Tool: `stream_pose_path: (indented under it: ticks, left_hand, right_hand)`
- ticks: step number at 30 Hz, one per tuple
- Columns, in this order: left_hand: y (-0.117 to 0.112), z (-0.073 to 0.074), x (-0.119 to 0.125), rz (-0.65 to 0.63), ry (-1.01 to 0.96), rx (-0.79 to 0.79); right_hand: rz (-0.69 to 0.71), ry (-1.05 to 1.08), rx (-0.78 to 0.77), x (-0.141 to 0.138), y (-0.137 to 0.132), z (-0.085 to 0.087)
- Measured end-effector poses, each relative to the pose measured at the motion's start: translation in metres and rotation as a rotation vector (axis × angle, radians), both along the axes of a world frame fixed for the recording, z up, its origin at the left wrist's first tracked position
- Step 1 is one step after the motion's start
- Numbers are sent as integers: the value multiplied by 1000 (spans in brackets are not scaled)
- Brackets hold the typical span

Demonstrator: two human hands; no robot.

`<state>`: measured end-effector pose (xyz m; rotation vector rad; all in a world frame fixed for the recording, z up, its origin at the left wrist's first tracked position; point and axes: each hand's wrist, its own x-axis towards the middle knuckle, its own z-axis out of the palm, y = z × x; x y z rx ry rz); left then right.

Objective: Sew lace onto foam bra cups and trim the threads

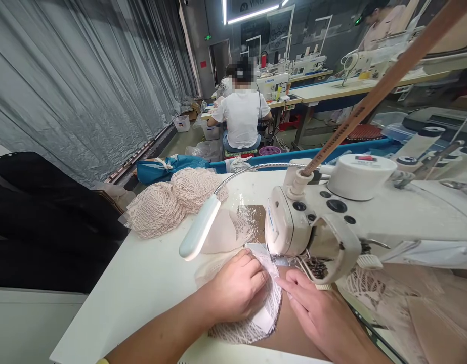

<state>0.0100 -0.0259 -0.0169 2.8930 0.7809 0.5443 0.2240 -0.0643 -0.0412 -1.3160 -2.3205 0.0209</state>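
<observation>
A lace fabric cup [273, 303] with a pale lining and a dark-stitched edge lies below the needle area of a white sewing machine [281, 225]. My left hand [239, 283] is closed over the cup, its fingers curled on the lace; the fingertips are partly hidden. To the right, my right hand [312, 306] lies low with fingers stretched out, the index fingertip touching the cup's edge. The needle and presser foot are too hidden to make out. A sheer lace piece [227, 230] lies behind the left hand.
Stacked lace cups [155, 210] sit at the table's far left. A lamp [199, 227] on a bent metal neck hangs above the work. A wooden rod [354, 119] slants over the machine. More lace fabric [419, 303] lies right. A person in white [243, 119] sits ahead.
</observation>
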Motion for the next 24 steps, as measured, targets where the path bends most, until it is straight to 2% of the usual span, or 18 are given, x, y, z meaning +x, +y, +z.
stream_pose_path:
  ticks: [6, 18, 24]
  left_hand:
    - [1, 0, -1, -12, -27, -23]
    - [15, 0, -6, 68, 32, -34]
    - [12, 0, -5, -30, 70, -7]
  right_hand:
    - [0, -4, -20, 0, -1, -5]
    - [-43, 13, 19, -8, 6, -10]
    - [-127, 18, 109, -9, 8, -15]
